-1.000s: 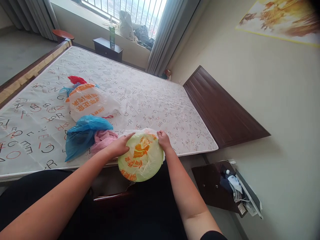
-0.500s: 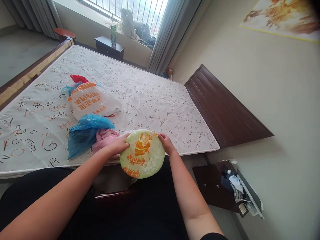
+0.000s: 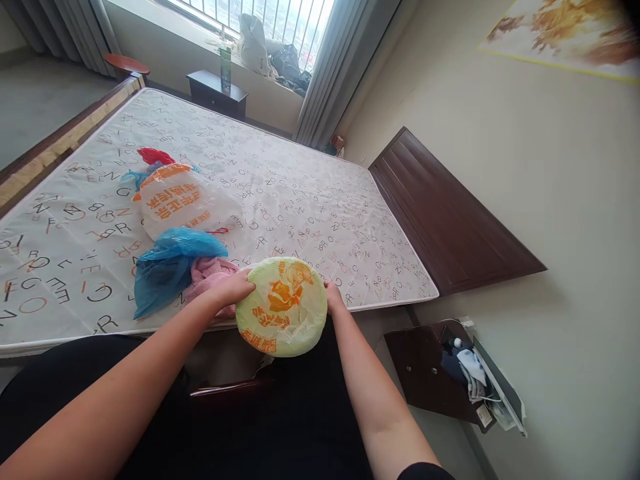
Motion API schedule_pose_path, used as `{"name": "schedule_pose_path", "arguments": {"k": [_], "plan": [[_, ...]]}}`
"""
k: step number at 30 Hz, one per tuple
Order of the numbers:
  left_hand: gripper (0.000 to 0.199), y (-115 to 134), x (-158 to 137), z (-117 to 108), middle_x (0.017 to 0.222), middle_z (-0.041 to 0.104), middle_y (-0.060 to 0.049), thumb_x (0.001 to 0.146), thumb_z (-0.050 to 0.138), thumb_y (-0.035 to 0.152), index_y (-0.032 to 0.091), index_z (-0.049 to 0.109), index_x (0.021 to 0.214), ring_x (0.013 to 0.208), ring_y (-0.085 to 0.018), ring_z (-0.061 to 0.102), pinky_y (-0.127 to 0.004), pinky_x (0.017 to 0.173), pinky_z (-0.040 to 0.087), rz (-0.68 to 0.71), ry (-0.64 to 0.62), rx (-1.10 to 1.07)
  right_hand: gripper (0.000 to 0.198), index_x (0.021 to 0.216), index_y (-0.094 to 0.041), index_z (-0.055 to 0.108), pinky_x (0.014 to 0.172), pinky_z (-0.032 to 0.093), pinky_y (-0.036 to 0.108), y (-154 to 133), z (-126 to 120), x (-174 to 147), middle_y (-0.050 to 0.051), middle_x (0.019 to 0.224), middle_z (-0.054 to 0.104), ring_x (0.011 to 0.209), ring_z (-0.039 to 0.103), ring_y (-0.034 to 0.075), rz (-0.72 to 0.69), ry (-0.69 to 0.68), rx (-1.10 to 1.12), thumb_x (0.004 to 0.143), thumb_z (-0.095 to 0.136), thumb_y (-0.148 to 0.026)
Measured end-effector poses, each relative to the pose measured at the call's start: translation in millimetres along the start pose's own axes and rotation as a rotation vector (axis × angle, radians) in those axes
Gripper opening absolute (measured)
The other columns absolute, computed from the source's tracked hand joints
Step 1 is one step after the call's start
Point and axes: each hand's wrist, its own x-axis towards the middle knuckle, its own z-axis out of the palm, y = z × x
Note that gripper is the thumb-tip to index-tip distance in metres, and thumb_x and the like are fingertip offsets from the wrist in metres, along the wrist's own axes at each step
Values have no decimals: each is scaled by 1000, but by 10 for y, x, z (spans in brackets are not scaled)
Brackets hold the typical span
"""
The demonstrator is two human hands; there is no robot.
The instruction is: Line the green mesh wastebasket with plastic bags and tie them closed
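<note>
A round, pale green object [image 3: 295, 327] is held over my lap, with a thin see-through plastic bag [image 3: 285, 297] with orange print drawn across its upper face. I cannot tell what the round object is. My left hand [image 3: 240, 287] grips its left rim, thumb on top and the other fingers hidden beneath. At the opposite rim, my right hand [image 3: 333, 298] is closed on the bag's edge and the object, its fingers partly hidden. Just left of my left hand lie a pink cloth [image 3: 213, 273] and a crumpled blue plastic bag [image 3: 173, 267] on the mattress [image 3: 310, 193].
Farther back on the mattress rest a white plastic bag [image 3: 185, 200] with orange print and a red bag [image 3: 155, 156]. A dark headboard [image 3: 450, 220] stands to the right. Near it, a dark bedside cabinet [image 3: 415, 367] carries several items. Another small cabinet [image 3: 217, 93] is by the window.
The plastic over the round object now lies smoother, its print spread wider. My right hand has slid down the right rim. The object has shifted slightly left.
</note>
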Motion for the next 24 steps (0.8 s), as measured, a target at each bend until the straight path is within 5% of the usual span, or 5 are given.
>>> {"name": "schedule_pose_path", "arguments": {"k": [5,10,13,17,24], "plan": [[56,-22,-4,111,115,74,-13,79,56,18,14,58,135,90,-24,72,-27,65,54,-23,46,-58,31,95,-22,60,100,48,41,-265,-95,-246,11,106,68,106,60,24,-224,403,-147,91,50,-50],[67,75,-83,260,125,72,-16,83,59,27,16,44,148,82,-23,74,-29,61,56,-37,13,-201,31,112,-21,69,115,42,44,-399,362,-517,13,123,68,123,59,25,-709,-9,-545,100,47,-39],[70,107,-108,297,131,70,-18,86,61,30,16,40,151,102,-28,74,-35,85,58,-30,61,-158,59,156,-19,45,124,31,52,-344,792,-473,17,168,33,157,29,32,-423,-101,-765,103,46,-44],[71,103,-149,294,135,69,-20,90,59,39,14,38,153,121,-34,69,-42,103,51,2,77,-68,73,170,-28,3,121,30,64,-156,1231,-338,11,178,-12,164,0,36,-93,-250,-903,107,34,-46],[82,152,-266,293,140,66,-19,82,70,37,17,40,155,128,-34,64,-39,105,48,65,134,-72,93,169,-21,6,119,20,76,272,1487,-287,17,175,-19,162,-15,41,-48,-443,-1075,95,59,-38]]}}
